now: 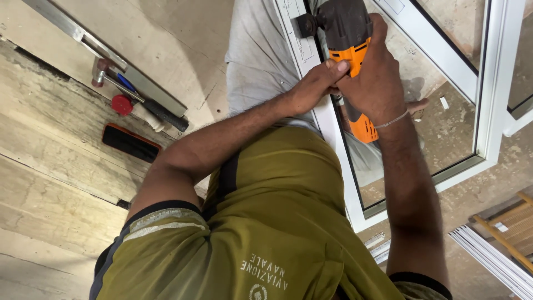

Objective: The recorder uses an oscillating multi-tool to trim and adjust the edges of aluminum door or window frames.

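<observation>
- The right hand (373, 83) wraps around the body of 1 orange and black power tool (348, 41), fingers closed tight on it; the tool's dark head points to the top edge of the view, and its orange tail shows below the wrist.
- The left hand (313, 88) lies on the white window frame (327, 119) just beside the tool, fingers curled, with the thumb tip touching the orange housing; whether it grips the tool or only steadies it I cannot tell.
- The tool sits over the left rail of the frame, which runs from the top of the view down to a corner near the person's right elbow.
- The frame holds 1 glass pane (438, 133); its right and bottom rails stand apart from both hands, and the glass between the rails is open.
- On the floor (50, 183) to the left, well apart from the hands, lie 1 hammer (133, 95) with a black grip, 1 red round cap (121, 104) and 1 black pad with an orange rim (130, 143), close together beside a long metal bar (105, 55).
- At the lower right, a bundle of white strips (494, 261) lies next to a yellow wooden frame (508, 233).
- A thin bracelet (391, 120) circles the right wrist.
</observation>
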